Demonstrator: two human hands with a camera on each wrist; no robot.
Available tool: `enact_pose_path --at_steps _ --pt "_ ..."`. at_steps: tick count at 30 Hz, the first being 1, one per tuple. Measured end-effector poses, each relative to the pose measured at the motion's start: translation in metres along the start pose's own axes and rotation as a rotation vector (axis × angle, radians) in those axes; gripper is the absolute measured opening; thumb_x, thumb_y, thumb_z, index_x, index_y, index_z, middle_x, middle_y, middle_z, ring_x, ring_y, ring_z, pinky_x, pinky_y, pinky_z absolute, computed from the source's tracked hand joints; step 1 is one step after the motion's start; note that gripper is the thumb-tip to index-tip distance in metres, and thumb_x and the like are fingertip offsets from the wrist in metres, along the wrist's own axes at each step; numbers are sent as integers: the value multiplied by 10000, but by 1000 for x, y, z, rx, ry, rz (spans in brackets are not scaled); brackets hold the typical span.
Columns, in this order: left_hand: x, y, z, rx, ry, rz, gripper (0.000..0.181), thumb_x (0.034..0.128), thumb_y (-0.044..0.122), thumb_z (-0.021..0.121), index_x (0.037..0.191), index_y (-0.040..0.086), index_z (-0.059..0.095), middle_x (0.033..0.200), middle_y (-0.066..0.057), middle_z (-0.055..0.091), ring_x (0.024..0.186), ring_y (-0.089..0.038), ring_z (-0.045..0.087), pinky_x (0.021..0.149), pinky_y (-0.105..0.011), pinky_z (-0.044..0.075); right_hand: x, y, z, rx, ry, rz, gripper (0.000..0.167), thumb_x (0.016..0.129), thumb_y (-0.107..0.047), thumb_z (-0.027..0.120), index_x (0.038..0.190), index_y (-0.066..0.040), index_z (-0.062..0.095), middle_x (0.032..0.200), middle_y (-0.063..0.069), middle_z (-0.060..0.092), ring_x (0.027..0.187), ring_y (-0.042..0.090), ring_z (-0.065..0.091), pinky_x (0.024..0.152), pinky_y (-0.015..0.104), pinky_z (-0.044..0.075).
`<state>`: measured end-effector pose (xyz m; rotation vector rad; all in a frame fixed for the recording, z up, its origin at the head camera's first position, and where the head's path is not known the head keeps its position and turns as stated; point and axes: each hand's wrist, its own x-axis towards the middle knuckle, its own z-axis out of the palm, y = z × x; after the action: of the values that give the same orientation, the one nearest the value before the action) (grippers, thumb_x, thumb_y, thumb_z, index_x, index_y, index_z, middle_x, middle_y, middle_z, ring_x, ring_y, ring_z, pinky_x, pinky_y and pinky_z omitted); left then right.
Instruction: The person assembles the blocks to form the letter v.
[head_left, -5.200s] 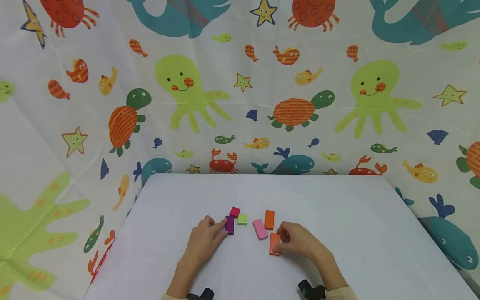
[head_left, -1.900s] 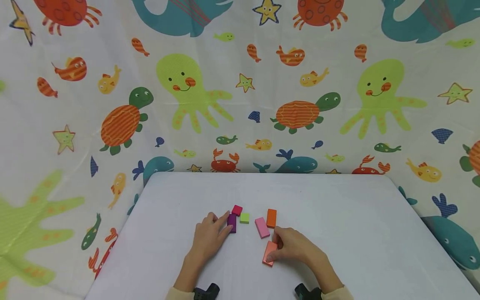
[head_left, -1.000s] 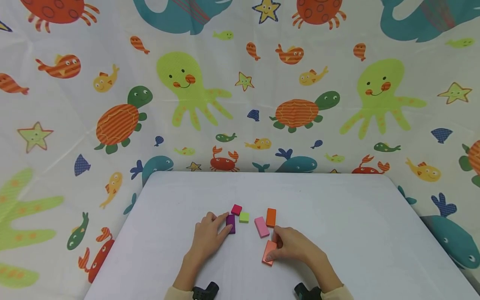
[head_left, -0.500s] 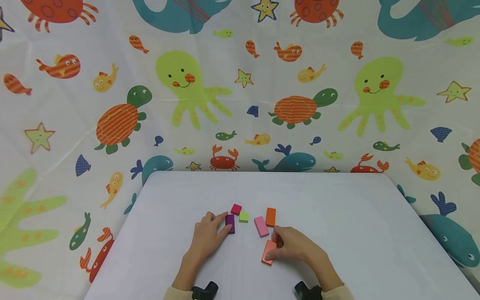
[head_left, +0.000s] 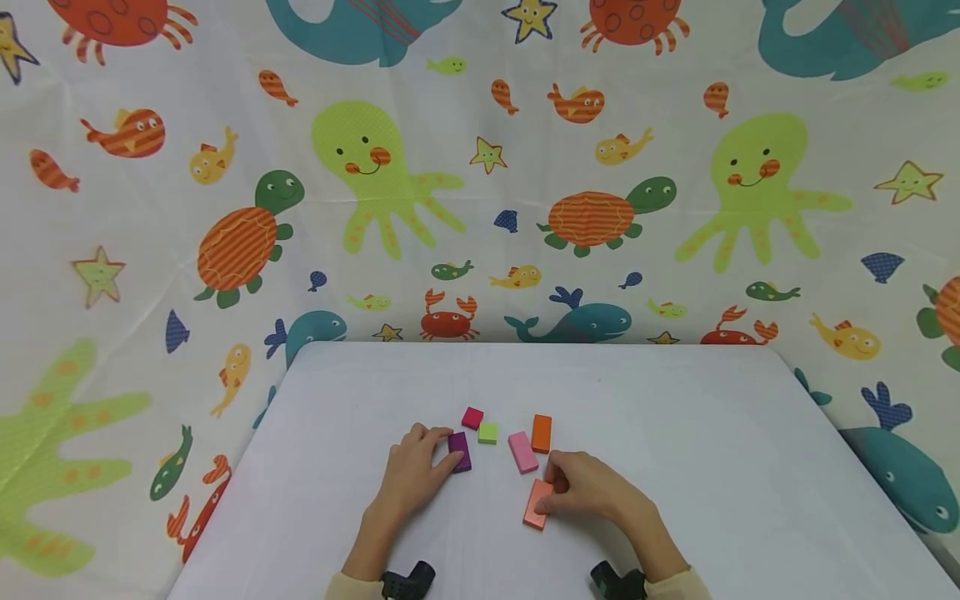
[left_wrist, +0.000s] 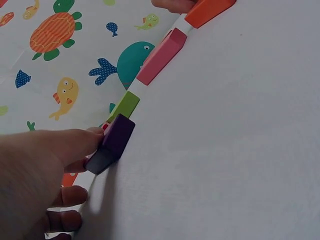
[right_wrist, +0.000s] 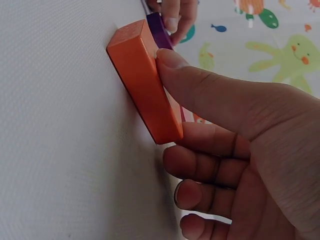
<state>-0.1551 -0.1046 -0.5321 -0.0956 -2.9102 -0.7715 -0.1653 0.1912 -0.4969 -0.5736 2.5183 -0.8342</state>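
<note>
My left hand (head_left: 411, 471) pinches a dark purple rectangular block (head_left: 461, 454) between thumb and index finger; in the left wrist view the thumb lies along the purple block (left_wrist: 115, 140) and the other fingers are bent beneath. My right hand (head_left: 596, 487) grips a light orange block (head_left: 534, 508) by its long sides, which leans slightly on the table. In the right wrist view the thumb presses the top of this orange block (right_wrist: 145, 85) and the index finger is at its end. Beyond the hands lie a red cube (head_left: 472, 417) and a lime green block (head_left: 487, 433).
Between the hands lies a pink block (head_left: 522, 452), with a darker orange block (head_left: 542, 433) just to its right. Everything sits on a white tabletop (head_left: 675, 433). Behind it hangs a curtain (head_left: 480, 192) printed with sea animals.
Since the earliest frame, the light orange block has come nearer the person and turned. Most recently the purple block has swivelled, its far end leftward, away from the red cube.
</note>
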Motion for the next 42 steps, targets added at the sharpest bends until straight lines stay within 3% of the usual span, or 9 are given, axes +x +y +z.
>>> enact_pose_path --at_steps 7,19,30,42 --pt "-3 3 0 -15 -10 -18 418 875 422 745 1211 179 693 985 -6 589 833 -113 507 746 -329 365 -1 3 3 -9 8 -27 344 776 -392 847 914 -189 606 741 -64 560 729 110 520 617 249 418" --pt "-7 2 3 -94 -48 11 373 892 333 746 1176 97 694 756 73 481 710 -79 438 661 -248 361 -4 10 6 -42 21 -44 321 793 -412 828 904 -196 618 731 -68 555 723 108 515 620 253 421" --pt "-13 5 5 -170 -48 20 318 885 256 758 1121 48 711 741 70 556 686 -71 459 638 -221 394 -7 14 9 -72 30 -59 310 814 -433 805 913 -197 629 734 -75 554 730 107 512 631 255 426" --pt "-19 7 8 -173 -44 34 316 863 259 780 1094 52 720 722 78 564 695 -73 472 646 -219 406 -10 16 11 -76 38 -75 312 807 -425 814 911 -195 631 730 -90 551 725 95 510 629 247 423"
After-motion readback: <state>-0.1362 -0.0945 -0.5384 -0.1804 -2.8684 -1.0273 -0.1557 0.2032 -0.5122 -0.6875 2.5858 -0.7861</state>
